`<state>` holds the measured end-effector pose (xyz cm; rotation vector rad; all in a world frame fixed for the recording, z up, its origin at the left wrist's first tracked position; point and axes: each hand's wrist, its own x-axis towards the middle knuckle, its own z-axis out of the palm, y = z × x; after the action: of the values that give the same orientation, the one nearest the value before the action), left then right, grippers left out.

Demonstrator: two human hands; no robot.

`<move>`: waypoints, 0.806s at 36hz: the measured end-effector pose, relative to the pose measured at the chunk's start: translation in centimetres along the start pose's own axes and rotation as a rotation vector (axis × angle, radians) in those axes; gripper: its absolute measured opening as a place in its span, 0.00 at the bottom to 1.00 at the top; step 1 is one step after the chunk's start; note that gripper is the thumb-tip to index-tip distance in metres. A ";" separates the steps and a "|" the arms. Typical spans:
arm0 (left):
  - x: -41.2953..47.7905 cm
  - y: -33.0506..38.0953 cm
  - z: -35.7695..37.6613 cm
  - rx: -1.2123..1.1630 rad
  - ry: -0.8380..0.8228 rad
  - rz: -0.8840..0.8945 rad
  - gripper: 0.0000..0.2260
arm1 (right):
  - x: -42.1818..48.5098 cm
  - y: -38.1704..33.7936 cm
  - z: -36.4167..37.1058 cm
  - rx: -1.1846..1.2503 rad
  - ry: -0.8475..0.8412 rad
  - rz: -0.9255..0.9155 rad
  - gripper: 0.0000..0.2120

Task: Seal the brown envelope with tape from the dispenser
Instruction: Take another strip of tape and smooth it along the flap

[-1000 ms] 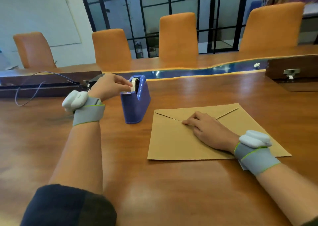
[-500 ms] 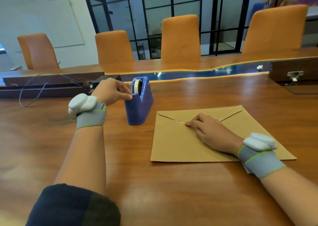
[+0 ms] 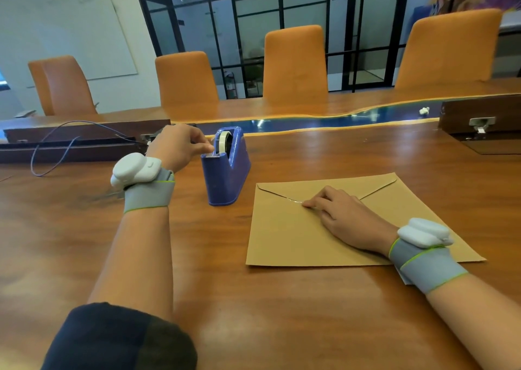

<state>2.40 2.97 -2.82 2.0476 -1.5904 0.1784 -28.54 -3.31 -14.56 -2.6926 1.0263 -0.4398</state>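
Observation:
A brown envelope (image 3: 287,234) lies flat on the wooden table, flap side up, its pointed flap folded down. My right hand (image 3: 342,217) rests on it, fingertips pressing the flap's tip, where a short strip of clear tape glints. A blue tape dispenser (image 3: 227,172) stands left of the envelope with a pale tape roll (image 3: 224,141) in it. My left hand (image 3: 176,146) is at the dispenser's cutter end, thumb and fingers pinched together on the tape end there.
Several orange chairs (image 3: 294,65) line the table's far side. A blue inlay strip (image 3: 324,121) runs across the table. A dark cable box with a blue wire (image 3: 53,146) sits at the left, another dark box (image 3: 482,115) at the far right.
My left hand has slid from the tape roll down toward the dispenser's cutter end, staying pinched. My right hand stays on the envelope flap. The view has shifted slightly.

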 end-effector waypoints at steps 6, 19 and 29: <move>0.1 0.5 -0.1 0.074 0.031 -0.031 0.06 | -0.1 0.0 0.0 -0.005 0.008 -0.003 0.20; 0.5 5.6 -0.4 -0.086 0.132 0.191 0.08 | -0.1 -0.4 -0.2 0.024 0.000 0.025 0.18; -0.2 10.5 3.5 -0.219 -0.089 0.344 0.06 | 0.3 -0.2 -1.7 0.433 0.191 0.120 0.14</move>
<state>-8.14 -0.24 -2.43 1.6278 -1.9190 0.0334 -28.81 -3.56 -12.87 -2.2267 0.9972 -0.8051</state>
